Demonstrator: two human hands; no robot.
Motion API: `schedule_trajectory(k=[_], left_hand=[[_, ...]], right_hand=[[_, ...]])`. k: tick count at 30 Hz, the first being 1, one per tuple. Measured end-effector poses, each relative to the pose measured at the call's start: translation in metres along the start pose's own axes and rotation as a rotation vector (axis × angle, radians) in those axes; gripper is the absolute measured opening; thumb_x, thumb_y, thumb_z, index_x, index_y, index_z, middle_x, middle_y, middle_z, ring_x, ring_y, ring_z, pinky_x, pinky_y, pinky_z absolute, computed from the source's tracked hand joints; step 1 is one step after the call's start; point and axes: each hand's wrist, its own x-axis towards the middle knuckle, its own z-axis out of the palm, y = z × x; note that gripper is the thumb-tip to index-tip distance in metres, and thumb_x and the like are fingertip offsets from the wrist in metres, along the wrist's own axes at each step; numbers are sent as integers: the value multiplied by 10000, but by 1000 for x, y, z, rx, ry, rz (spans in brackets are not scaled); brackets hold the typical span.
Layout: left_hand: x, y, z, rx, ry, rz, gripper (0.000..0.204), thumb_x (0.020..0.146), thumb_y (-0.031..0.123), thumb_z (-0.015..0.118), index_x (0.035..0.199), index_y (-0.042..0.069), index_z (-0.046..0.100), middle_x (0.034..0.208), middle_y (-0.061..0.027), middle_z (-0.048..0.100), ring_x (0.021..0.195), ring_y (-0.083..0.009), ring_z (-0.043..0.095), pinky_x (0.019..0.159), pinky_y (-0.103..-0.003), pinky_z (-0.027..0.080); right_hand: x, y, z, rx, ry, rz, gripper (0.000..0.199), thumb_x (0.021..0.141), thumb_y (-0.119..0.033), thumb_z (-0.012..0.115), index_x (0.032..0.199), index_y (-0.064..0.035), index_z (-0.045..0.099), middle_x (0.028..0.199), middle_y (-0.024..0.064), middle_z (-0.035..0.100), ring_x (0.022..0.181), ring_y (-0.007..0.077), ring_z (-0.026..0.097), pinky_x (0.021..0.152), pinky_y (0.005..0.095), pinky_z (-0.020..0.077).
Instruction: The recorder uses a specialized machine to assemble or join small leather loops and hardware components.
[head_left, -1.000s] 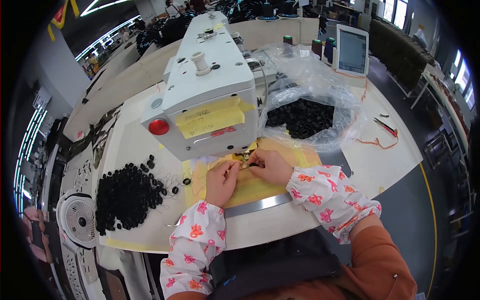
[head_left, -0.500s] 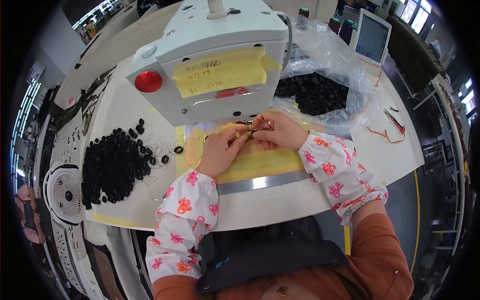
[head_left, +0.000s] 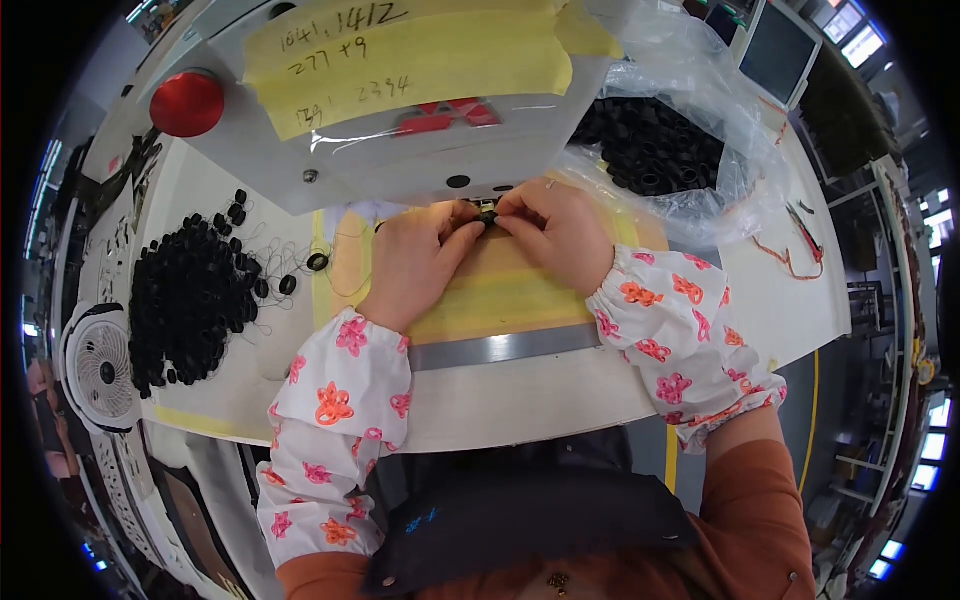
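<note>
My left hand (head_left: pixel 417 258) and my right hand (head_left: pixel 553 228) meet under the head of a white sewing machine (head_left: pixel 400 90). Their fingertips pinch one small black ring piece (head_left: pixel 487 214) between them, right at the needle area. Both hands rest on a yellow taped work plate (head_left: pixel 500 290). Both forearms wear white sleeve covers with orange and pink flowers.
A heap of black ring pieces (head_left: pixel 190 295) lies on the table at left, with a few loose ones beside it. A clear plastic bag (head_left: pixel 680 150) holding more black pieces sits at right. A small white fan (head_left: pixel 95 365) stands far left, a screen (head_left: pixel 780 50) at back right.
My head has come much closer to the machine, so the hands fill more of the view. Both hands stay together at the needle area on the small black piece.
</note>
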Motion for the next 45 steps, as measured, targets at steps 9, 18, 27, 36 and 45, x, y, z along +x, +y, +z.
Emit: schedule_trajectory(k=[9, 18, 27, 36, 45], left_hand=[[8, 2, 0, 99, 20, -156, 216, 741, 278, 616, 780, 69, 652, 579, -76, 585, 495, -207, 541, 488, -312, 405], [8, -10, 6, -1, 46, -112, 200, 739, 270, 614, 793, 81, 649, 568, -68, 578, 505, -207, 541, 488, -323, 398], [11, -9, 7, 35, 67, -85, 351, 768, 294, 620, 609, -15, 568, 435, -24, 428, 407, -88, 356, 407, -276, 287], [13, -13, 10, 22, 80, -67, 283, 767, 272, 621, 668, 8, 592, 483, -28, 503, 415, -96, 405, 416, -274, 312], [3, -18, 12, 74, 127, 17, 263, 767, 283, 619, 723, 23, 621, 495, -25, 521, 425, -98, 434, 427, -265, 331]], right_hand=[[4, -4, 3, 24, 84, 37, 70, 681, -32, 611, 705, 9, 560, 630, 139, 556, 580, 276, 556, 526, 346, 433], [5, -3, 4, -54, 106, -5, 78, 685, -21, 591, 677, 12, 521, 637, 155, 542, 573, 313, 539, 512, 365, 424], [4, -1, 5, -125, 100, -35, 84, 705, -32, 584, 726, -3, 509, 676, 169, 537, 635, 349, 533, 544, 410, 428], [7, -4, 3, -158, 75, -21, 75, 700, -23, 579, 717, -13, 507, 677, 163, 542, 638, 350, 534, 547, 414, 428], [1, -6, 6, -185, 53, -11, 70, 701, -27, 572, 704, -8, 505, 667, 151, 543, 652, 334, 536, 560, 404, 431]])
